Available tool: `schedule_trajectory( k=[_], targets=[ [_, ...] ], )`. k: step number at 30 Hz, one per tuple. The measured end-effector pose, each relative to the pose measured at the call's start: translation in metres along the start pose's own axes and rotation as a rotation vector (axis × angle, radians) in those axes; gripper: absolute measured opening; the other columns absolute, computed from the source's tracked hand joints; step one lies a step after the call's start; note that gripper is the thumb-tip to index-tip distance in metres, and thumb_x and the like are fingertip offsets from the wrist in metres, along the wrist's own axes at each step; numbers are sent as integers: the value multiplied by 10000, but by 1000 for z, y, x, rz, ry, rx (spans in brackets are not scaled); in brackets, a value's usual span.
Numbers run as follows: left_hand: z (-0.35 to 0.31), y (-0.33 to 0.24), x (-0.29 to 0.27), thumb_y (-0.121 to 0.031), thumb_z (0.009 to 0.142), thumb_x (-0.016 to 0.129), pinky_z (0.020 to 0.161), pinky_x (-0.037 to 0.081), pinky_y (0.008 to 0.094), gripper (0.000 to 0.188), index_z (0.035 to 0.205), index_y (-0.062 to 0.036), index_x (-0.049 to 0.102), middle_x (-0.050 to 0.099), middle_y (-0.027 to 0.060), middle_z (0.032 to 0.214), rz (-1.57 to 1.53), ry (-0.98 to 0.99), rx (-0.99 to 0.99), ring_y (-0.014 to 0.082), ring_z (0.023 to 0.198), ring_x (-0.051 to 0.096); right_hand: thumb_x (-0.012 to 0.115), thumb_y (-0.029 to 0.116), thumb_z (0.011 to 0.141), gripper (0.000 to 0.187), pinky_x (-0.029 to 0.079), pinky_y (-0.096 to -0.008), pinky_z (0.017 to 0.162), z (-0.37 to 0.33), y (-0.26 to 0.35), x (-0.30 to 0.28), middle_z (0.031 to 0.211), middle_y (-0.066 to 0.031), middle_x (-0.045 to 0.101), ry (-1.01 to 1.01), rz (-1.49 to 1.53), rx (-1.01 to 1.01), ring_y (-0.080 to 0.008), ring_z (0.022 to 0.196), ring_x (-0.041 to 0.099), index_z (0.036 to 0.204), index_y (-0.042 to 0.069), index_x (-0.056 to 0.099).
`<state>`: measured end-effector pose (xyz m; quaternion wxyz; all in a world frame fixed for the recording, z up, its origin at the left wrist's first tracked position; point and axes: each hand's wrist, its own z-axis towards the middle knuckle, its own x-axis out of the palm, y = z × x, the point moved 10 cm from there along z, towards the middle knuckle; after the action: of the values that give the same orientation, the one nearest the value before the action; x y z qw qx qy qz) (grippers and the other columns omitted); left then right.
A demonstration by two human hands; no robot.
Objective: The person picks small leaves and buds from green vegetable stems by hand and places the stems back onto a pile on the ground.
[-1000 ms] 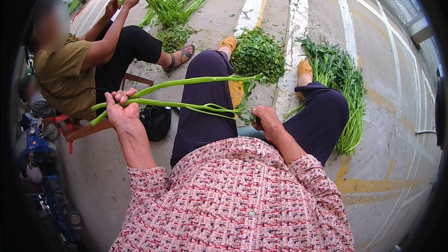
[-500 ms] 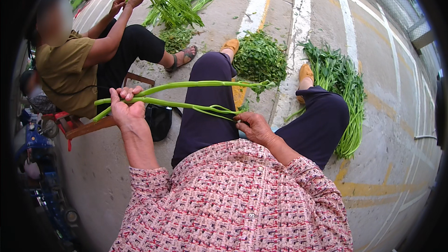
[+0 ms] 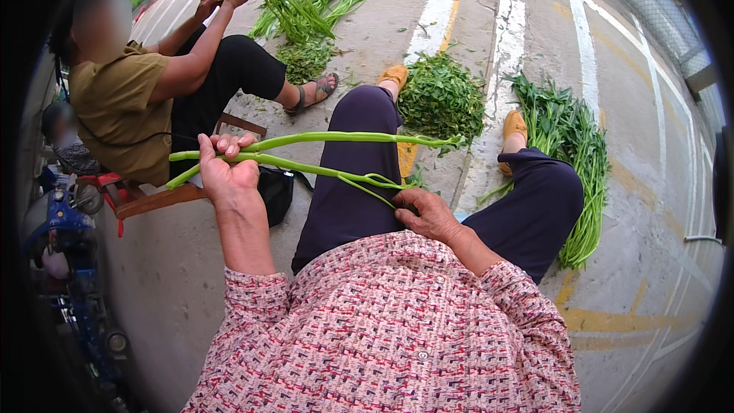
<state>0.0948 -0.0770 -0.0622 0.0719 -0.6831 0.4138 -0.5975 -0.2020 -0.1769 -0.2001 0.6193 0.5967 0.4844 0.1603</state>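
My left hand [image 3: 232, 172] is closed around the thick ends of a few long green stems [image 3: 329, 137], which look like water spinach. The stems spread toward the right across my lap, one above another, with small leaves at their thin ends. Near the tip of the lower stem, my right hand [image 3: 430, 214] has its thumb and fingers pinched together; the exact point of its hold is partly hidden. A heap of plucked leaves [image 3: 442, 95] lies on the ground between my feet. Beyond my right leg rests a larger bundle of leafy stems [image 3: 585, 214].
On the left a seated person [image 3: 126, 115] holds up a bunch of green stems [image 3: 290, 4], with more greens on the ground below. A black bag [image 3: 275, 197] lies beside my left knee. Blue vehicles [image 3: 65, 229] stand at the far left. White and yellow lines mark the concrete.
The whole scene sits slightly farther right in the picture. Both hands keep their grip on the stems, with little change between them.
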Motion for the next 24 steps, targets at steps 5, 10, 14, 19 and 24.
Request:
schedule_trajectory(
  k=[5, 10, 14, 19, 24],
  targets=[
    [-3, 2, 3, -284, 949, 505, 556, 352, 305, 320, 704, -89, 443, 379, 8, 526, 0, -25, -5, 127, 451, 346, 598, 198, 813, 166, 469, -423, 785, 2, -1, 5, 913, -147, 632, 59, -103, -54, -346, 879, 601, 877, 52, 646],
    [-6, 3, 4, -285, 946, 514, 556, 353, 304, 319, 703, -89, 446, 383, 7, 527, -6, -29, -13, 121, 456, 347, 563, 167, 805, 160, 470, -426, 774, 1, -4, 4, 894, -158, 630, 38, -83, -49, -357, 864, 599, 875, 47, 642],
    [-8, 3, 6, -288, 945, 516, 556, 356, 304, 322, 701, -89, 447, 387, 8, 526, 6, -14, -5, 119, 454, 346, 522, 147, 788, 174, 473, -429, 743, 0, -11, 2, 845, -175, 630, 3, -53, -20, -372, 824, 599, 844, 31, 639],
    [-13, 9, 12, -288, 948, 510, 557, 361, 304, 328, 698, -89, 440, 383, 7, 526, 4, 26, -12, 120, 451, 344, 526, 129, 749, 169, 468, -402, 663, -4, -36, -14, 717, -175, 610, -115, 117, 58, -342, 705, 593, 764, -11, 620],
    [-6, -6, 9, -309, 961, 483, 561, 371, 306, 347, 694, -95, 430, 377, 0, 527, 9, 41, 34, 117, 449, 345, 540, 89, 817, 80, 284, -230, 416, -34, -89, -16, 603, 15, 487, -291, 958, 692, -79, 459, 398, 775, 58, 601]
  ],
)
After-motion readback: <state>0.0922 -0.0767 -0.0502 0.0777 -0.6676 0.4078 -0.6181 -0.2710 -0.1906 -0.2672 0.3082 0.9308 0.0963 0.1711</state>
